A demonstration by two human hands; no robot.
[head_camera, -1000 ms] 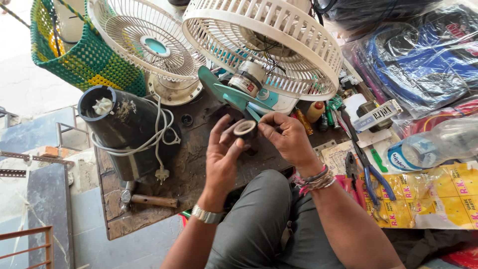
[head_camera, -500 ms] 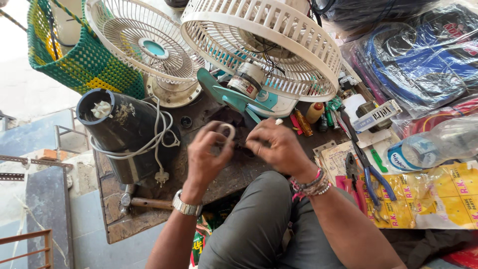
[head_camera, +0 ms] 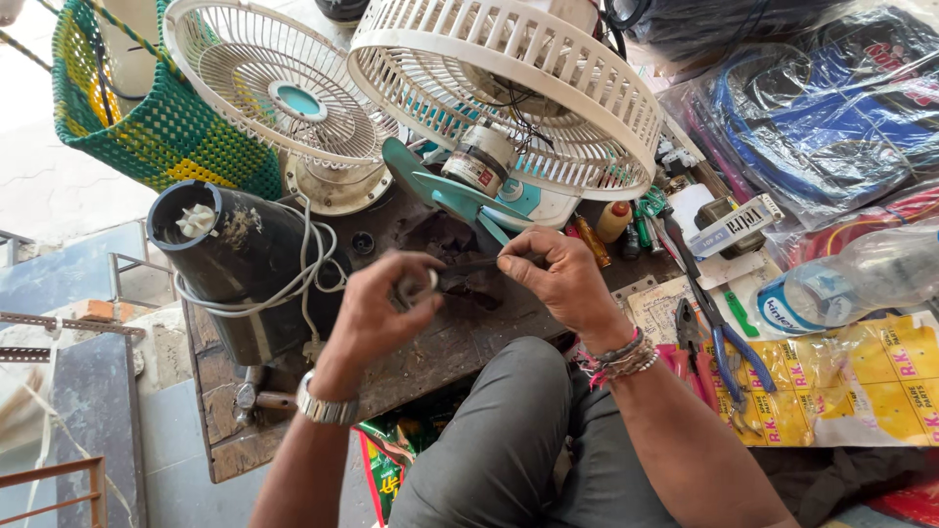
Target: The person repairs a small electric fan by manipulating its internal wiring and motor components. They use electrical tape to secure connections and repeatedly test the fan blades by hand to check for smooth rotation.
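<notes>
Tape strip now stretched betw hands | left hand grips tape roll | right hand pinches strip | fan behind

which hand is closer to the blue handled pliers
Right. The right hand is just left of the blue-handled pliers; the left hand, holding a small ring-shaped part, is farther left.

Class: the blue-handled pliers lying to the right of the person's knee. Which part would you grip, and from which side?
Probably the blue handles of the pliers, taken from above. They lie flat and uncovered on the yellow packets, both handles side by side, so fingers can likely close across the pair; the jaw end is hard to make out.
</notes>
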